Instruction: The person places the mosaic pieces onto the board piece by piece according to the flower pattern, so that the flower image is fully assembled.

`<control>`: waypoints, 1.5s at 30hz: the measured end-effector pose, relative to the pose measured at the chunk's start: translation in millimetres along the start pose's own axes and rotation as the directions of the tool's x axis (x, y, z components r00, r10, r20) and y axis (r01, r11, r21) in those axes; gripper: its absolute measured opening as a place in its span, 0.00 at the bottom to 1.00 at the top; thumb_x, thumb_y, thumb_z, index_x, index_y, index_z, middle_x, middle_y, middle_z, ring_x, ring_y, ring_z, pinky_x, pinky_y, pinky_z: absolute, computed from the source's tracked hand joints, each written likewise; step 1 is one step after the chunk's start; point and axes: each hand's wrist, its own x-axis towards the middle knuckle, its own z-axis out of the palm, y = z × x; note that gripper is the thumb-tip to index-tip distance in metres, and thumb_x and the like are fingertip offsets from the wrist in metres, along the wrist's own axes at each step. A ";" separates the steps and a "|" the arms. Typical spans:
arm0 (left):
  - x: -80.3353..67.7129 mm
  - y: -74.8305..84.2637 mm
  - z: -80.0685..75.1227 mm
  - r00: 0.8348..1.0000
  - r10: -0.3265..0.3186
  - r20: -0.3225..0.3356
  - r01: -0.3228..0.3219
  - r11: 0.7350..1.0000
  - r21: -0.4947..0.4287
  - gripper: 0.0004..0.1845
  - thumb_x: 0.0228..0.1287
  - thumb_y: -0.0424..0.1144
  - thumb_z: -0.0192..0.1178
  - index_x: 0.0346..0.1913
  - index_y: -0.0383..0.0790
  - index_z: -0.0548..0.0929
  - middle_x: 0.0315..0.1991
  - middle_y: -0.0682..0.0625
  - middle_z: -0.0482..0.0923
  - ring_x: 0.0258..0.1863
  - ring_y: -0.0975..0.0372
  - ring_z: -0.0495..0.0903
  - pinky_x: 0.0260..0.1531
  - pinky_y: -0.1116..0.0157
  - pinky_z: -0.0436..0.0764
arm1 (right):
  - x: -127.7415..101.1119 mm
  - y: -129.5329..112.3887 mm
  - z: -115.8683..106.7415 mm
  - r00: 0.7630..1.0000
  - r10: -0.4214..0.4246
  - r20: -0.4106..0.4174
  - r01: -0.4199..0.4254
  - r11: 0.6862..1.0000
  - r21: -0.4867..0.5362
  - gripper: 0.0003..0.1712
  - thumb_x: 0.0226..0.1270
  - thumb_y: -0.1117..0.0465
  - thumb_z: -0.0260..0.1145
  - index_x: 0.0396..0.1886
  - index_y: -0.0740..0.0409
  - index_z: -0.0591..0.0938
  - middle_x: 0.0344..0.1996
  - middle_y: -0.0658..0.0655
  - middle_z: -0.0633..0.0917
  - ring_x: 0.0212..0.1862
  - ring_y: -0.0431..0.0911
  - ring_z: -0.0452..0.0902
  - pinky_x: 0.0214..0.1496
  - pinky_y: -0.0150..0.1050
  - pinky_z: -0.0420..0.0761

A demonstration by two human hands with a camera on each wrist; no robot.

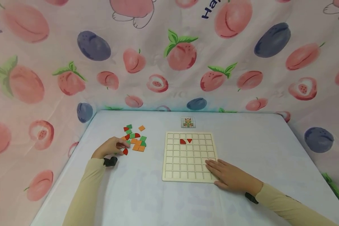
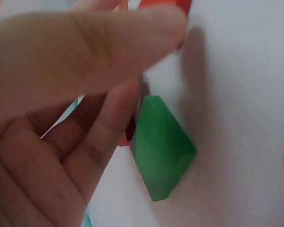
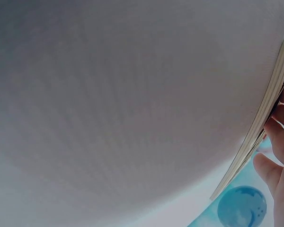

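My left hand (image 1: 113, 147) is at the pile of small tiles, its thumb and fingertips pinching a red quarter-circle tile (image 1: 125, 151). In the left wrist view the thumb covers most of that red tile (image 2: 163, 3), while a green tile (image 2: 158, 151) lies just below the fingers. My right hand (image 1: 231, 175) rests with fingers extended on the lower right edge of a pale wooden grid board (image 1: 183, 180). On the board's upper part sit a red quarter-circle tile (image 1: 182, 141) and a red triangle tile (image 1: 189, 141). The right wrist view shows fingers (image 3: 279, 137) against the board's side edge (image 3: 255, 135).
Several orange square tiles (image 1: 138, 147), green tiles (image 1: 143, 138) and red tiles (image 1: 137, 135) lie loose between the left hand and the board. Behind the board is a small pattern card (image 1: 188, 122). A white cloth (image 1: 146, 194) covers the table, with a fruit-print curtain (image 1: 163, 44) around it.
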 end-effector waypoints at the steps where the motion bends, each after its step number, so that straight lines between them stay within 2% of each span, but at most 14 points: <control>1: 0.0 -0.8 0.3 1.000 0.001 0.002 -0.001 1.000 0.002 0.15 0.52 0.24 0.66 0.44 0.33 0.85 0.45 0.40 0.83 0.45 0.53 0.79 0.48 0.57 0.80 | -0.1 -0.1 0.0 1.000 -0.001 -0.001 0.001 1.000 0.005 0.36 0.71 0.43 0.51 0.69 0.61 0.63 0.70 0.58 0.64 0.70 0.51 0.62 0.71 0.27 0.21; 3: -0.1 -2.3 1.1 1.000 0.006 -0.002 -0.006 1.000 0.008 0.14 0.51 0.23 0.65 0.44 0.34 0.85 0.45 0.41 0.83 0.44 0.54 0.79 0.46 0.60 0.81 | -0.2 -0.4 -0.9 1.000 -0.002 0.000 0.002 1.000 0.007 0.36 0.71 0.43 0.51 0.69 0.61 0.63 0.70 0.58 0.64 0.70 0.51 0.61 0.73 0.28 0.28; 6: 0.2 -3.8 3.2 0.999 0.017 -0.027 -0.017 1.000 0.015 0.14 0.51 0.23 0.64 0.42 0.34 0.85 0.43 0.41 0.84 0.41 0.56 0.79 0.42 0.66 0.81 | 0.0 -1.5 -2.1 1.000 0.002 0.003 -0.002 1.000 0.003 0.36 0.71 0.43 0.51 0.69 0.61 0.63 0.70 0.58 0.64 0.70 0.50 0.61 0.73 0.35 0.44; 8: 0.8 -4.7 5.6 0.998 0.033 -0.047 -0.032 0.999 0.023 0.13 0.51 0.24 0.65 0.42 0.34 0.86 0.43 0.41 0.84 0.39 0.58 0.78 0.39 0.70 0.80 | -0.1 -1.8 -2.2 1.000 0.007 0.010 -0.007 1.000 0.002 0.35 0.71 0.43 0.51 0.69 0.60 0.63 0.70 0.57 0.64 0.70 0.50 0.61 0.70 0.37 0.48; 9: 1.5 -5.1 7.2 0.997 0.037 -0.061 -0.035 0.999 0.028 0.13 0.51 0.24 0.66 0.42 0.34 0.86 0.42 0.41 0.84 0.38 0.58 0.78 0.38 0.72 0.79 | -0.2 -1.8 -1.8 1.000 0.006 0.010 -0.006 1.000 0.000 0.35 0.71 0.43 0.51 0.69 0.60 0.63 0.70 0.57 0.64 0.70 0.50 0.61 0.72 0.36 0.47; 11: 2.9 -4.9 11.0 0.996 0.029 -0.088 -0.026 0.999 0.040 0.12 0.51 0.27 0.68 0.42 0.35 0.86 0.40 0.43 0.84 0.36 0.60 0.77 0.35 0.74 0.78 | -0.7 -1.5 -0.9 1.000 0.000 0.000 0.000 1.000 -0.002 0.35 0.71 0.43 0.51 0.69 0.61 0.64 0.70 0.58 0.64 0.70 0.50 0.62 0.74 0.32 0.38; 15: 6.7 -2.9 18.3 0.989 0.005 -0.145 0.006 0.997 0.072 0.13 0.50 0.31 0.70 0.42 0.37 0.86 0.35 0.47 0.83 0.33 0.62 0.75 0.32 0.75 0.76 | -1.4 -0.4 -0.3 0.999 -0.020 -0.034 0.019 1.000 -0.019 0.35 0.70 0.44 0.53 0.68 0.62 0.65 0.69 0.59 0.65 0.69 0.51 0.63 0.71 0.27 0.20; 20: 7.5 -0.6 26.6 0.976 0.001 -0.216 0.018 0.996 0.085 0.13 0.49 0.34 0.71 0.40 0.37 0.86 0.32 0.48 0.83 0.30 0.63 0.75 0.31 0.74 0.75 | -1.1 -1.4 -2.1 0.999 -0.027 -0.043 0.026 0.999 -0.035 0.35 0.69 0.44 0.54 0.68 0.62 0.65 0.69 0.59 0.66 0.68 0.51 0.64 0.71 0.27 0.20; 23: 8.0 0.5 29.3 0.971 -0.027 -0.238 0.045 0.996 0.074 0.14 0.48 0.36 0.72 0.40 0.38 0.86 0.31 0.49 0.82 0.30 0.62 0.74 0.32 0.74 0.75 | -0.8 -1.9 -2.6 0.998 -0.030 -0.048 0.028 0.999 -0.032 0.36 0.69 0.44 0.54 0.68 0.63 0.66 0.69 0.59 0.67 0.68 0.52 0.65 0.71 0.27 0.21; 31: 5.2 4.1 31.8 0.967 -0.075 -0.242 0.093 0.994 0.064 0.14 0.48 0.35 0.72 0.40 0.37 0.85 0.28 0.50 0.78 0.29 0.62 0.73 0.30 0.74 0.74 | 0.1 -1.0 -0.6 0.999 -0.025 -0.030 0.024 0.999 -0.038 0.36 0.70 0.43 0.52 0.69 0.62 0.64 0.69 0.59 0.65 0.69 0.51 0.63 0.71 0.28 0.20; 38: -0.4 10.9 33.6 0.982 -0.049 -0.184 0.062 0.996 0.064 0.15 0.49 0.33 0.71 0.42 0.37 0.84 0.29 0.50 0.78 0.29 0.63 0.74 0.31 0.74 0.75 | -0.5 -0.5 0.0 0.999 -0.024 -0.036 0.023 0.999 -0.034 0.36 0.70 0.44 0.53 0.68 0.62 0.64 0.69 0.59 0.65 0.69 0.52 0.63 0.71 0.27 0.20; 45: -0.6 14.3 34.7 0.986 -0.040 -0.159 0.051 0.997 0.062 0.16 0.49 0.34 0.71 0.43 0.36 0.84 0.30 0.50 0.79 0.29 0.64 0.75 0.32 0.74 0.77 | -0.7 -0.2 0.2 0.999 -0.013 -0.030 0.012 0.999 -0.037 0.36 0.70 0.43 0.53 0.68 0.62 0.65 0.69 0.58 0.66 0.68 0.51 0.63 0.71 0.27 0.20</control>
